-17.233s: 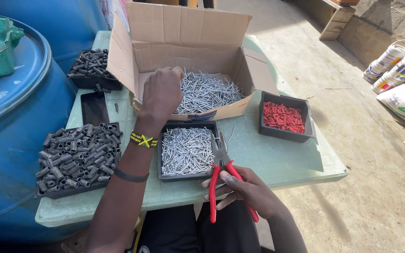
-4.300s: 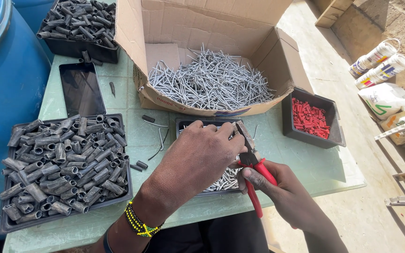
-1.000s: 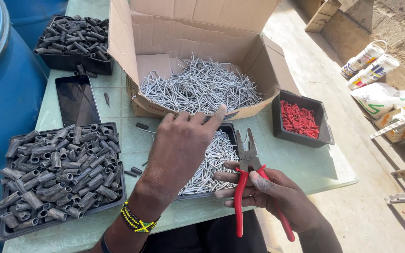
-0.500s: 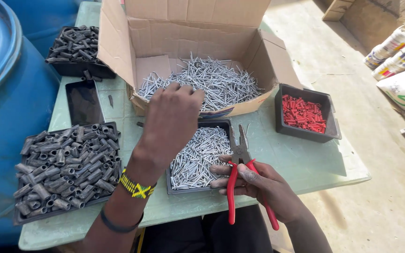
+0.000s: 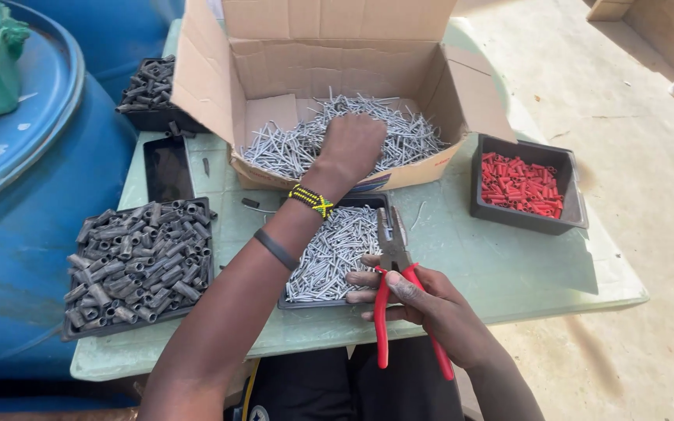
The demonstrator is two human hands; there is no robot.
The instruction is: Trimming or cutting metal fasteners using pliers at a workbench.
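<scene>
My left hand (image 5: 350, 147) reaches into the open cardboard box (image 5: 473, 97) and rests knuckles-up on the heap of grey nails (image 5: 415, 136); its fingers are hidden, curled down into the pile. My right hand (image 5: 431, 306) grips red-handled pliers (image 5: 393, 269) near the table's front edge, jaws pointing away over a black tray of nails (image 5: 333, 248). The plier jaws look empty.
A black tray of dark plastic sleeves (image 5: 134, 265) sits front left, another (image 5: 150, 90) at the back left. A dark phone (image 5: 167, 168) lies between them. A black tray of red plugs (image 5: 526, 185) stands right. A blue barrel (image 5: 33, 179) borders the green table (image 5: 509, 273).
My left hand has moved from above the near nail tray forward into the cardboard box. The right hand with the pliers has stayed near the front edge.
</scene>
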